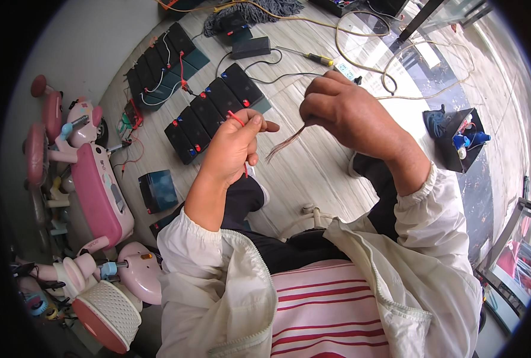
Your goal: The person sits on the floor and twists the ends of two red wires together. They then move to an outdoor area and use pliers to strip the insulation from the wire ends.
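Note:
My left hand (235, 144) is closed around a short red wire (237, 119), its index finger pointing toward the right. One end of that wire shows above the thumb, another below the palm. To its right, my right hand (356, 113) pinches a bundle of thin brownish strands (287, 143), like bare copper wire, which hangs toward the lower left. The fingertips there are partly hidden by the hand's back. Beyond my left hand stands a row of black batteries (209, 112) with red and blue terminals. A second battery group (164, 62), joined by white and red wires, sits farther left.
A single battery (158, 191) rests at left, near a pink ride-on toy (101, 194). A black adapter (250, 48) and yellow-handled screwdriver (306, 55) lie beyond my hands. At right stands a black box (461, 146) with small bottles. Cables (343, 48) loop across the far floor.

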Demonstrator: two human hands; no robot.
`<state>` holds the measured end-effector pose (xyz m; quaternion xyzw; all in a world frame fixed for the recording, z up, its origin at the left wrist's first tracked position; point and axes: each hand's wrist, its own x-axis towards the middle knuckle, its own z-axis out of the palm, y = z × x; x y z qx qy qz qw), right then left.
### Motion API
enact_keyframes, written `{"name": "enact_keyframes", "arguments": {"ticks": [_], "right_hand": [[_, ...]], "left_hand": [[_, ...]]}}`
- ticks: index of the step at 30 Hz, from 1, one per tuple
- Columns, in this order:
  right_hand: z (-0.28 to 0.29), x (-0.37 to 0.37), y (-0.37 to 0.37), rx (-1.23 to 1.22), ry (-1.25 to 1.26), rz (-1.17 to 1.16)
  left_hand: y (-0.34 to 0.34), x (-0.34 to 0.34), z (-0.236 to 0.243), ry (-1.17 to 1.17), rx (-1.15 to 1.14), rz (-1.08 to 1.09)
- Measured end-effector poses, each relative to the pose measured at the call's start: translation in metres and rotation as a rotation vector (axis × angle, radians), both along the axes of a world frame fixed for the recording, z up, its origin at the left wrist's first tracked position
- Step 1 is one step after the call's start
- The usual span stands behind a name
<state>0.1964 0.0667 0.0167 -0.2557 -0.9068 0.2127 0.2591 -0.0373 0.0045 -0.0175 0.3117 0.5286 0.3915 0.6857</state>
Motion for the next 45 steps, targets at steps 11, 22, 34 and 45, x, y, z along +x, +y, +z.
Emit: {"name": "enact_keyframes", "arguments": {"ticks": [11,22,34,45], "right_hand": [[-0.014,-0.019,0.001,0.319,0.031,-0.048],[-0.025,-0.017,-0.003,-0.129,0.074,0.018],[-0.024,-0.018,-0.004,-0.124,0.155,-0.06],[-0.013,-0.016,-0.001,0.164,0.161,-0.111]], "left_hand": [[-0.006,0.015,0.007,-0.008,0.012,-0.149],[-0.012,0.013,0.013,0.172,0.057,-0.235],[-0.009,0.015,0.0,0.392,0.323,-0.186],[-0.009,0.017,0.002,0.507,0.259,-0.118]]}}
